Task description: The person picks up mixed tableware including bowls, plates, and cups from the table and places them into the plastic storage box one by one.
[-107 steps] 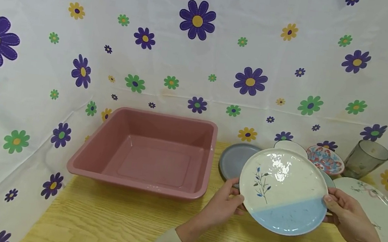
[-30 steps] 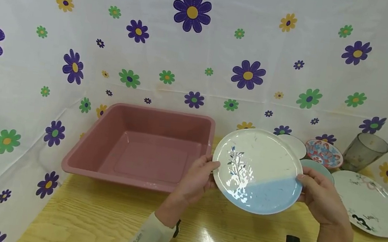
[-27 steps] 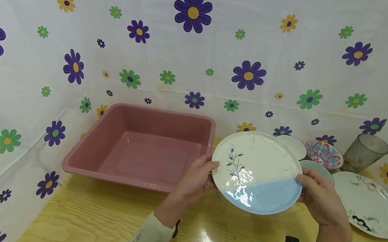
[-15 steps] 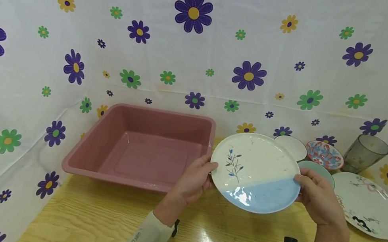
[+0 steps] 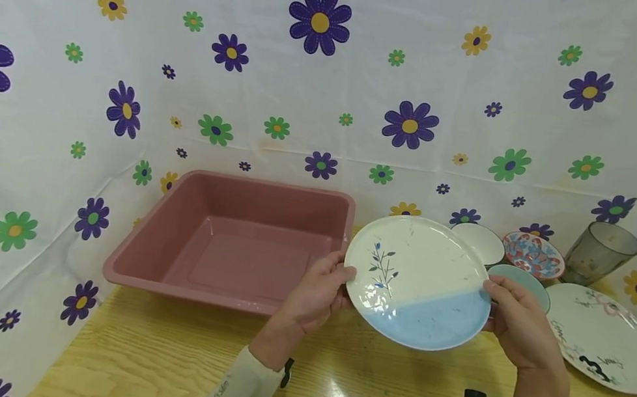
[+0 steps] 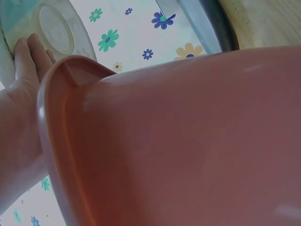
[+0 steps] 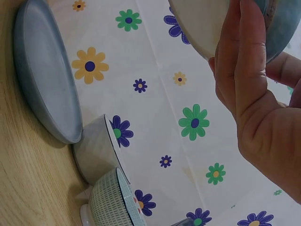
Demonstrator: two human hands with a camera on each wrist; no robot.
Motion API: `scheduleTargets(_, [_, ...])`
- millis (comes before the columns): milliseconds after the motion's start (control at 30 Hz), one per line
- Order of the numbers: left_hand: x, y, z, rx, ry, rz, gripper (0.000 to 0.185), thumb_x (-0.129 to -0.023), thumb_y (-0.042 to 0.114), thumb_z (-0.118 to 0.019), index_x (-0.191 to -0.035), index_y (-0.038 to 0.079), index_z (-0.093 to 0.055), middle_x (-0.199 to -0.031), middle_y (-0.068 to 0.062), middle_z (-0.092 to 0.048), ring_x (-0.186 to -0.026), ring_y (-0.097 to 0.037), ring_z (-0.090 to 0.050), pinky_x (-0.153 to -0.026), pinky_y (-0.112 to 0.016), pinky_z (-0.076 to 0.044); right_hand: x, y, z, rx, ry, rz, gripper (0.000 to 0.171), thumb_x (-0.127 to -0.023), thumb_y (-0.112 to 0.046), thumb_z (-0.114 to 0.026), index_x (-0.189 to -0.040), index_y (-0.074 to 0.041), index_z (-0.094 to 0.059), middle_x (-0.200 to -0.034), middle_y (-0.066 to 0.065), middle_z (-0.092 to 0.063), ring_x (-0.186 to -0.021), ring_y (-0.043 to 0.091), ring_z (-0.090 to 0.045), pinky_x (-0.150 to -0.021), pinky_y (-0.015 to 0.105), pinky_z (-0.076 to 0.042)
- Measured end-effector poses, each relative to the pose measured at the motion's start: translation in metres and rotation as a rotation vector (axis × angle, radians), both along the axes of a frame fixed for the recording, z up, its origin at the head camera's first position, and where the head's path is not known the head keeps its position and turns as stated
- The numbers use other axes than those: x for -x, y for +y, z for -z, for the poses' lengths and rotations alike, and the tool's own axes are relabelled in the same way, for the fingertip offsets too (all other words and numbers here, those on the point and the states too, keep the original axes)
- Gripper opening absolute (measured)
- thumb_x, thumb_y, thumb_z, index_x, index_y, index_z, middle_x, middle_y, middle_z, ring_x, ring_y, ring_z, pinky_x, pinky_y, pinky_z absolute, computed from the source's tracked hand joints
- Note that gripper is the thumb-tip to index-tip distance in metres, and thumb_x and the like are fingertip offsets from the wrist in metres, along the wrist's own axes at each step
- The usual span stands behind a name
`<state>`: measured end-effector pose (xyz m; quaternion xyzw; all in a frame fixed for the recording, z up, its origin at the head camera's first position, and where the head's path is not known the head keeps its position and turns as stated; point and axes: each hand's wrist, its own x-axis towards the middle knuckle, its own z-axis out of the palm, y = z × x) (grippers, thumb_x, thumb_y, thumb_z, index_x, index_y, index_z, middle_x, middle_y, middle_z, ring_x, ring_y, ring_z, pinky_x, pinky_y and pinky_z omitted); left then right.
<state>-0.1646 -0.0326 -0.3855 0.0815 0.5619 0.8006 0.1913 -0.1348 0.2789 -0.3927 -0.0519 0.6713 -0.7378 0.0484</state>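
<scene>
In the head view a plate point(image 5: 417, 282) — white with a blue sprig and a pale blue lower part — was held above the desk point(image 5: 170, 365) at centre right of the frame, tilted so its face turned toward the camera. The left hand point(image 5: 316, 293) gripped its left edge: the thumb lay on the face at the rim and the fingers point(image 6: 33, 52) curled behind, pressed against the underside, as the left wrist view showed at its upper left. The right hand point(image 5: 519, 320) gripped the opposite edge at the lower right, where the white met the blue, thumb on the face and fingers point(image 7: 240, 52) stretched up along the back of the rim. So the plate sat between the two hands, clasped at both sides, clear of the desk.

Just left of the plate stood a pink tub point(image 5: 230, 247), its near right corner close to the left hand; the left wrist view was mostly filled by the tub's wall point(image 6: 188, 141).

Behind and to the right of the plate, toward the right edge of the head view, were a small white dish point(image 5: 481, 242), a patterned bowl point(image 5: 533, 254), a pale green dish point(image 5: 524, 281) partly hidden by the right hand, a grey cup point(image 5: 601, 252) and a large white plate point(image 5: 609, 336). The right wrist view — turned on its side — showed a grey plate point(image 7: 44, 89) at its upper left, with two ribbed bowls point(image 7: 101, 155) beside it on the desk. A flowered cloth point(image 5: 308, 79) backed the whole scene.
</scene>
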Motion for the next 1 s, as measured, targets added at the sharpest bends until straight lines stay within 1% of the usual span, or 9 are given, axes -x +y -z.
scheduleTargets(100, [-0.001, -0.001, -0.002, -0.009, 0.006, 0.009, 0.048, -0.105, 0.007, -0.036, -0.149, -0.008, -0.025, -0.133, -0.028, -0.055, -0.1, -0.025, -0.069, -0.082, -0.035, -0.058, 0.0, -0.001, 0.0, -0.005, 0.015, -0.005, 0.017, -0.107, -0.021, -0.045, -0.108, -0.011, -0.06, -0.092, -0.002, -0.066, -0.076, 0.011, -0.066, -0.065, 0.027, -0.057])
scheduleTargets(200, [-0.001, -0.003, -0.005, -0.022, 0.007, 0.01, 0.049, -0.105, 0.007, -0.036, -0.15, -0.008, -0.023, -0.136, -0.027, -0.053, -0.105, -0.028, -0.067, -0.085, -0.038, -0.057, 0.002, -0.003, -0.002, -0.045, 0.024, 0.01, 0.022, -0.107, -0.023, -0.045, -0.115, -0.005, -0.053, -0.095, -0.003, -0.065, -0.077, 0.011, -0.066, -0.066, 0.027, -0.057])
scheduleTargets(300, [0.0, -0.003, -0.008, -0.029, 0.014, 0.007, 0.049, -0.105, 0.006, -0.036, -0.15, -0.009, -0.023, -0.138, -0.027, -0.051, -0.105, -0.026, -0.067, -0.085, -0.038, -0.057, 0.003, -0.006, -0.006, -0.076, 0.015, 0.04, 0.03, -0.106, -0.025, -0.046, -0.12, 0.001, -0.047, -0.097, -0.003, -0.064, -0.078, 0.011, -0.065, -0.066, 0.027, -0.056])
scheduleTargets(400, [0.0, -0.005, -0.008, -0.027, 0.023, 0.008, 0.049, -0.105, 0.006, -0.036, -0.15, -0.009, -0.024, -0.137, -0.028, -0.051, -0.102, -0.024, -0.067, -0.084, -0.037, -0.057, 0.004, -0.01, -0.008, -0.07, -0.005, 0.076, 0.034, -0.106, -0.026, -0.047, -0.123, 0.003, -0.044, -0.096, -0.004, -0.063, -0.078, 0.01, -0.065, -0.066, 0.027, -0.056])
scheduleTargets(567, [-0.001, -0.008, -0.007, -0.029, 0.022, -0.009, 0.048, -0.105, 0.006, -0.035, -0.149, -0.01, -0.025, -0.136, -0.03, -0.051, -0.095, -0.02, -0.067, -0.078, -0.032, -0.059, 0.006, -0.019, -0.008, -0.011, -0.041, 0.12, 0.032, -0.105, -0.025, -0.048, -0.122, 0.002, -0.044, -0.092, -0.005, -0.064, -0.074, 0.009, -0.064, -0.065, 0.025, -0.055])
scheduleTargets(667, [0.0, -0.01, -0.007, -0.043, 0.014, -0.014, 0.048, -0.105, 0.006, -0.034, -0.15, -0.01, -0.024, -0.137, -0.03, -0.05, -0.096, -0.02, -0.067, -0.078, -0.031, -0.058, 0.007, -0.024, -0.009, 0.015, -0.047, 0.134, 0.027, -0.105, -0.025, -0.048, -0.119, -0.002, -0.047, -0.09, -0.005, -0.065, -0.073, 0.008, -0.064, -0.066, 0.024, -0.056])
scheduleTargets(800, [0.001, -0.013, -0.009, -0.06, 0.014, -0.015, 0.048, -0.106, 0.006, -0.033, -0.151, -0.009, -0.023, -0.139, -0.029, -0.049, -0.098, -0.02, -0.067, -0.081, -0.032, -0.058, 0.008, -0.03, -0.01, -0.007, -0.045, 0.148, 0.026, -0.105, -0.027, -0.047, -0.119, -0.005, -0.05, -0.092, -0.007, -0.066, -0.075, 0.008, -0.065, -0.069, 0.024, -0.057])
scheduleTargets(933, [0.001, -0.015, -0.011, -0.066, 0.025, -0.009, 0.049, -0.106, 0.006, -0.032, -0.152, -0.009, -0.021, -0.141, -0.03, -0.048, -0.099, -0.02, -0.068, -0.081, -0.032, -0.058, 0.008, -0.034, -0.011, -0.044, -0.04, 0.151, 0.033, -0.105, -0.03, -0.047, -0.123, -0.003, -0.047, -0.095, -0.007, -0.065, -0.078, 0.008, -0.065, -0.071, 0.024, -0.057])
scheduleTargets(1000, [0.001, -0.016, -0.011, -0.069, 0.026, -0.003, 0.05, -0.107, 0.007, -0.031, -0.152, -0.008, -0.019, -0.142, -0.029, -0.047, -0.102, -0.021, -0.067, -0.082, -0.033, -0.057, 0.008, -0.034, -0.011, -0.062, -0.039, 0.152, 0.036, -0.106, -0.031, -0.047, -0.125, -0.001, -0.046, -0.096, -0.007, -0.064, -0.079, 0.008, -0.066, -0.072, 0.025, -0.057])
